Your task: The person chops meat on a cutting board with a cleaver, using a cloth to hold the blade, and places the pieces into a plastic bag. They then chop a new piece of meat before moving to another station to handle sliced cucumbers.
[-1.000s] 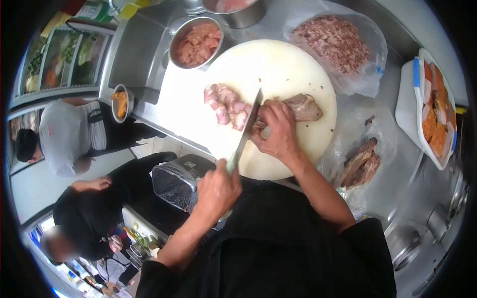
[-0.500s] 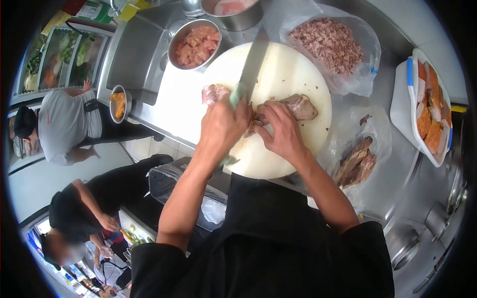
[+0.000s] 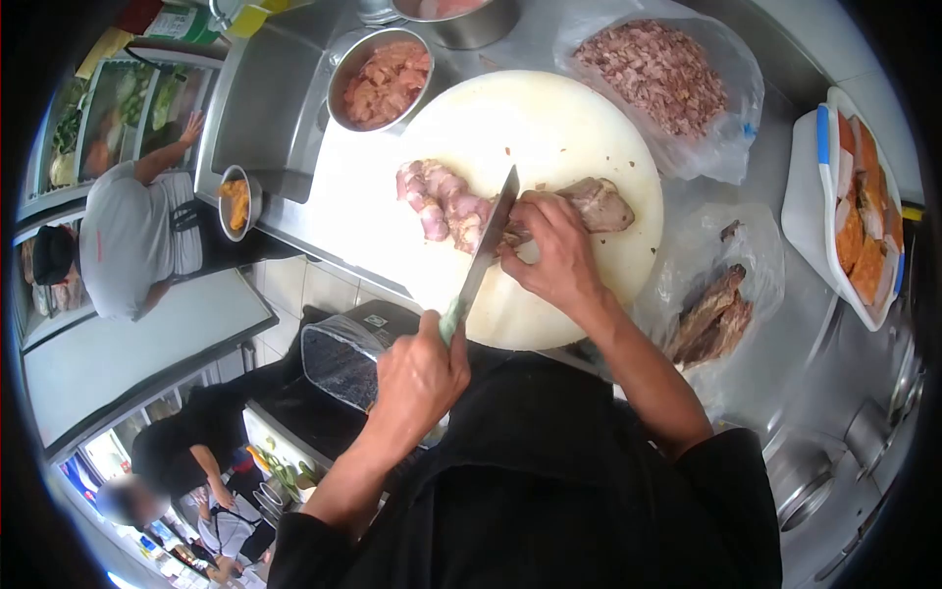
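Note:
My left hand (image 3: 417, 378) is closed around the green handle of a long knife (image 3: 493, 228), near the front edge of a round white cutting board (image 3: 530, 108). The blade slants up and away, lying against the meat beside my right fingertips. With curled fingers, my right hand (image 3: 557, 253) presses a piece of cooked-looking meat (image 3: 599, 204) onto the board; part of it is hidden under the hand. Left of the blade lie several cut pinkish meat pieces (image 3: 442, 199). Small brown crumbs dot the board.
A metal bowl of meat chunks (image 3: 383, 79) and a bag of diced meat (image 3: 653, 79) stand behind the board. Dark meat (image 3: 714, 314) lies on plastic at right, near a white tub (image 3: 814, 211). A sink (image 3: 265, 118) and co-workers (image 3: 137, 231) are at left.
My left hand has drawn the knife back toward my body, uncovering the cut pieces. My right hand stays on the meat. A co-worker at left has raised an arm.

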